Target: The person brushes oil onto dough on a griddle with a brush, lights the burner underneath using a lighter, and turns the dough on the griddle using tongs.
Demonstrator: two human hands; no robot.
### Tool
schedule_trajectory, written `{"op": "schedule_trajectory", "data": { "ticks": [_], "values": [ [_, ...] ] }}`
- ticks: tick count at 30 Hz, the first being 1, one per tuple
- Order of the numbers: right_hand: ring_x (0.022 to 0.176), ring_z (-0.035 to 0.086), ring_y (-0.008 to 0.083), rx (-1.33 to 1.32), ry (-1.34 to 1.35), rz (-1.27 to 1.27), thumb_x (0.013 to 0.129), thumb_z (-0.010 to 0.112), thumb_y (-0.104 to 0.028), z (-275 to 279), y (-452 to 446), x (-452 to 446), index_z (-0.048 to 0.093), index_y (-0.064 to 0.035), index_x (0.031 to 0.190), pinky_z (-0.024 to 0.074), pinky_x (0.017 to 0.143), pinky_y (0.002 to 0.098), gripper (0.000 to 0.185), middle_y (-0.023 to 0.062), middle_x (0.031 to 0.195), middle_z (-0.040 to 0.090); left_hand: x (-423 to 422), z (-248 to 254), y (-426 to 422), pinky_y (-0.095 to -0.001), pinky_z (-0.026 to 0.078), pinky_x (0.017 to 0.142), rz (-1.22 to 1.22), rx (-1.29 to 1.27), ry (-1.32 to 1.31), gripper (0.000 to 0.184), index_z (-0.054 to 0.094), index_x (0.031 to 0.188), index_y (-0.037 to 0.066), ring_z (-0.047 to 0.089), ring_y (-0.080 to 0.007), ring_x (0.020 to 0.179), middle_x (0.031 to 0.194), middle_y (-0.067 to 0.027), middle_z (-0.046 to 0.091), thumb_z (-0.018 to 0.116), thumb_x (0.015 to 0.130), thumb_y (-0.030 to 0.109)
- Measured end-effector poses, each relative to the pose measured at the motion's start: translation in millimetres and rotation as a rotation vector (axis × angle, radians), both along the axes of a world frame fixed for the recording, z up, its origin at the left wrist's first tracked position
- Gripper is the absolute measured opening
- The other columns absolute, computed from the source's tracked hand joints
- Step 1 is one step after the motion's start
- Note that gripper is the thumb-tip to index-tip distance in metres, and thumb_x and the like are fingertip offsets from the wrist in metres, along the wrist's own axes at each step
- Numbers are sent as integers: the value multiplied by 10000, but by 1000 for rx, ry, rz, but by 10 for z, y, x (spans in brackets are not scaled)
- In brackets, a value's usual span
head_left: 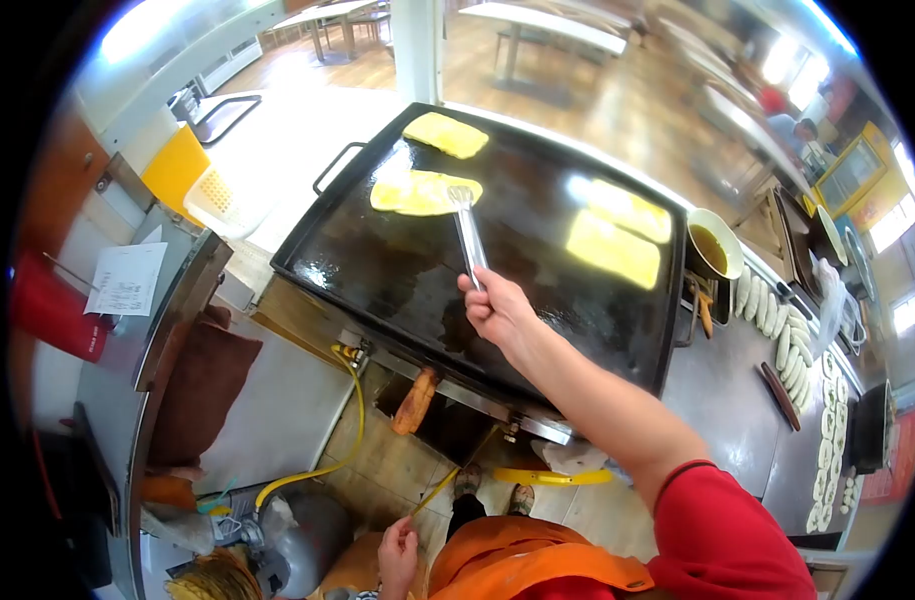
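My right hand (497, 305) is closed round the handle of metal tongs (467, 232) above a large black griddle (377, 262). The tongs' tips touch the right end of a long yellow flatbread (414, 193). Behind it lies another yellow flatbread (445, 135). Two more, one rear flatbread (629, 210) and one front flatbread (613, 249), lie side by side at the griddle's right. My left hand (398, 553) hangs low near the orange apron (517, 553), its fingers curled; whether it holds anything is hidden.
A bowl of brown liquid (710, 247) stands right of the griddle, beside rows of pale dough rolls (789, 345). A yellow hose (355, 430) runs down to a gas cylinder (302, 545). A paper (127, 278) lies at the left. A person (792, 132) is far back right.
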State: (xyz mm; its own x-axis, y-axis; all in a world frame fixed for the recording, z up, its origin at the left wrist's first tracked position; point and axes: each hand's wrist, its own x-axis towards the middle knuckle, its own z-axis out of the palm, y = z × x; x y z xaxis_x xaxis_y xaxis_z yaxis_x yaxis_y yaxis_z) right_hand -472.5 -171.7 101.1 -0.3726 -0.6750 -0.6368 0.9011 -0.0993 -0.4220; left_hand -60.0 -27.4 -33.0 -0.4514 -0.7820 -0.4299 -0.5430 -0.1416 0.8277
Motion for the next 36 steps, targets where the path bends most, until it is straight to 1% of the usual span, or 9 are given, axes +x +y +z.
{"op": "schedule_trajectory", "data": {
  "ticks": [7, 10, 13, 16, 18, 22, 26, 30, 36],
  "values": [
    [477, 425, 65, 5, -17, -93, 916, 503, -161, 72, -833, -65, 457, -65, 1026, 297, 355, 187, 153, 109, 837, 604, 151, -289, 22, -310, 444, 820, -6, -46, -31, 265, 511, 1137, 43, 545, -203, 893, 1004, -95, 565, 396, 938, 174],
    [492, 402, 46, -13, 47, -17, 924, 521, -212, 75, -755, -39, 421, -80, 1065, 276, 351, 157, 218, 83, 839, 591, 320, -637, 44, -310, 438, 844, -192, -191, -124, 265, 508, 1131, 50, 537, -207, 914, 1013, -90, 561, 373, 951, 191],
    [505, 399, 38, -5, 100, 88, 924, 519, -210, 110, -345, -31, 426, -67, 1076, 266, 350, 158, 228, 78, 852, 587, 322, -689, 29, -310, 432, 867, -237, -251, -143, 268, 504, 1124, 57, 528, -212, 935, 1021, -85, 557, 350, 965, 207],
    [506, 394, 29, 50, 158, 192, 924, 517, -203, 190, 346, 26, 436, -59, 1098, 261, 348, 156, 240, 73, 851, 581, -107, 24, -52, -272, 486, 701, 62, -7, 14, 278, 548, 1134, 8, 582, -146, 770, 895, -80, 597, 528, 863, 63],
    [488, 379, 21, 79, 218, 203, 928, 506, -199, 322, 915, 82, 447, -56, 1117, 255, 343, 152, 245, 68, 835, 579, -148, 45, -39, -264, 484, 712, 90, 73, 54, 276, 543, 1138, 1, 576, -139, 777, 895, -74, 593, 521, 868, 53],
    [497, 378, 27, 199, 254, 113, 927, 506, -219, 604, 2135, 177, 471, -58, 1121, 259, 364, 157, 254, 49, 832, 575, -248, 111, -67, -260, 488, 717, 60, 92, 69, 277, 531, 1147, -13, 572, -137, 782, 895, -80, 591, 509, 876, 41],
    [490, 373, 29, 348, 148, -89, 923, 509, -201, 606, 2970, 265, 492, -68, 1092, 242, 363, 154, 216, 45, 840, 588, -329, 113, -74, -261, 489, 715, -5, 85, 62, 279, 529, 1147, -15, 575, -137, 781, 896, -82, 593, 508, 875, 41],
    [488, 375, 31, 339, 128, -197, 918, 525, -217, 420, 3145, -43, 502, -80, 1040, 242, 359, 151, 185, 54, 846, 592, -426, 82, -31, -257, 491, 695, -54, 58, 91, 272, 534, 1139, -15, 584, -140, 758, 893, -86, 598, 508, 875, 45],
    [477, 385, 27, 204, 73, -254, 917, 533, -220, 239, 2773, -473, 476, -81, 1010, 253, 331, 146, 176, 48, 842, 579, -412, 188, 32, -258, 492, 682, -72, 53, 23, 276, 537, 1141, -17, 589, -140, 752, 896, -96, 604, 510, 876, 54]
  ]
}}
